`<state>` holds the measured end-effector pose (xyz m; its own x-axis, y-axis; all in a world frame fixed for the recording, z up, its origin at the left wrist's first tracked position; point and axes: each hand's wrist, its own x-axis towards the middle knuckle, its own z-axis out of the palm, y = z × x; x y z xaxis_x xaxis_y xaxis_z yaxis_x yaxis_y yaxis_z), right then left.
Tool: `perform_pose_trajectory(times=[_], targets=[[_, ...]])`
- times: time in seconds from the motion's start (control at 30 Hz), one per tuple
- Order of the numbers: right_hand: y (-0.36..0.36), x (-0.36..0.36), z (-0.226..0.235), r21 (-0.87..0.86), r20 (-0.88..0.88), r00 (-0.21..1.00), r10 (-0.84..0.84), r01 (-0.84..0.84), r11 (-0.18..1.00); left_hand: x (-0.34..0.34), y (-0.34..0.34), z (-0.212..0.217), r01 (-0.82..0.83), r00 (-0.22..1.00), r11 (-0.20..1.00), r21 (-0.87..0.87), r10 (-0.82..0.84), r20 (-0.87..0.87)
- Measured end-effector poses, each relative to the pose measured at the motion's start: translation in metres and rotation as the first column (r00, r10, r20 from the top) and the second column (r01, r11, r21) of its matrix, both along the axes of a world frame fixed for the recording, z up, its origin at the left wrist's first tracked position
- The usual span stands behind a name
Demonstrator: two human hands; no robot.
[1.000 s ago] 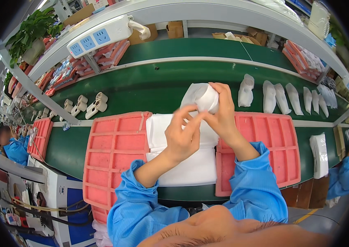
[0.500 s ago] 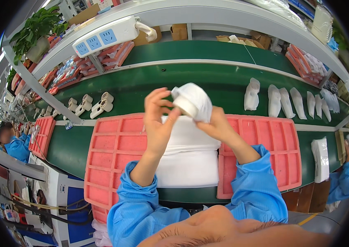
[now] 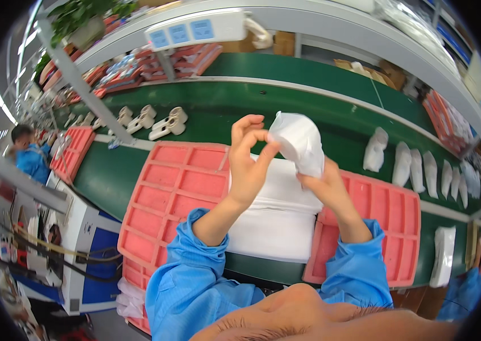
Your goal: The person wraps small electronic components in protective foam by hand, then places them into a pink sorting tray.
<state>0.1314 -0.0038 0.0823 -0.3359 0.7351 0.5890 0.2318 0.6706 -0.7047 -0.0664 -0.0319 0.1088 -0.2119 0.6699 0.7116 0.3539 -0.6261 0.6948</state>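
Far left: a co-worker in blue [image 3: 29,159] at the next station, w/ a pink tray [image 3: 73,153] by them. On the green conveyor belt [image 3: 206,113] sit approx. 4 beige moulded pieces [image 3: 164,124], paired up; further ones behind are too small to count.

Centre-left: a big pink tray [image 3: 175,193] w/ rectangular cells on the bench. Left hand [image 3: 249,162] is raised above it, thumb and forefinger pinched on the left edge of the white wrapped piece [image 3: 299,142], other fingers curled loose. Under the hands lies a stack of white sheets [image 3: 277,219], btwn the two trays.

The wrapped piece is held up in the air over the sheets, well clear of the bench. Looks light, soft and crinkly on the outside, prob. thin tissue over a shaped form: the wrap will crease or tear if pulled hard, so best taken at the folded edges w/ fingertips, body cradled from below. Right hand [image 3: 325,184] does that, gripping its lower right side from beneath.

Right: second pink tray [image 3: 388,210], so 3 trays total. On the belt beyond, approx. 6 white wrapped pieces in a row [image 3: 416,165]; 1 white packet [image 3: 444,256] at the bench's right end.
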Motion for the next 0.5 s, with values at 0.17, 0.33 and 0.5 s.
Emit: perform_pose_trajectory(times=[0.17, 0.33, 0.5], targets=[[0.028, 0.015, -0.011, -0.736, -0.194, 0.92, 0.341, -0.366, 0.57, -0.047, 0.045, 0.004, 0.109, 0.994, 0.88, -0.462, -0.08, 0.081], [0.118, 0.062, -0.098, -0.099, 0.265, 0.873, -0.409, 0.447, 0.889, -0.149, 0.124, -0.052, -0.714, 0.588, 0.697, -0.059, 0.552, -0.591], [0.139, 0.089, -0.133, 0.099, 0.668, 0.479, -0.57, 0.702, 0.705, -0.28, 0.155, -0.133, -0.85, 0.515, 0.419, -0.321, 0.528, -0.675]])
